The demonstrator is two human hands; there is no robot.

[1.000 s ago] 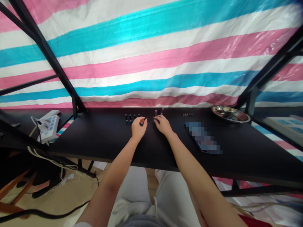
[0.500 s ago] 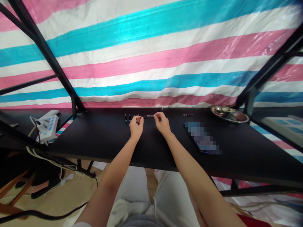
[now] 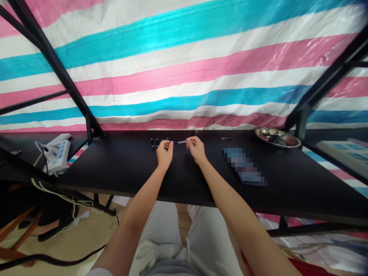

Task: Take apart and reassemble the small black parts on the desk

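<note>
Over the black tabletop (image 3: 189, 176), my left hand (image 3: 165, 154) pinches the dark end of a thin pen-like rod between thumb and fingertips. My right hand (image 3: 196, 148) pinches the opposite, clear-grey end of the pen-like rod (image 3: 181, 142). The dark and light parts now meet end to end between my hands; whether they are joined I cannot tell. Beside my left hand stand or lie several small black cylinders (image 3: 152, 143) with pale ends. Behind my right hand is a small pale piece (image 3: 196, 132).
Several tiny shiny pieces (image 3: 227, 138) are lined up at the back right. A round steel tray (image 3: 277, 138) sits in the right rear corner. A phone-like blurred object (image 3: 244, 166) lies right of my right arm. A white power strip (image 3: 59, 153) is at left, beside a black frame post (image 3: 77, 96).
My hands have drawn slightly closer, and the gap between the dark part and the light part has closed. Both hands keep their pinch.
</note>
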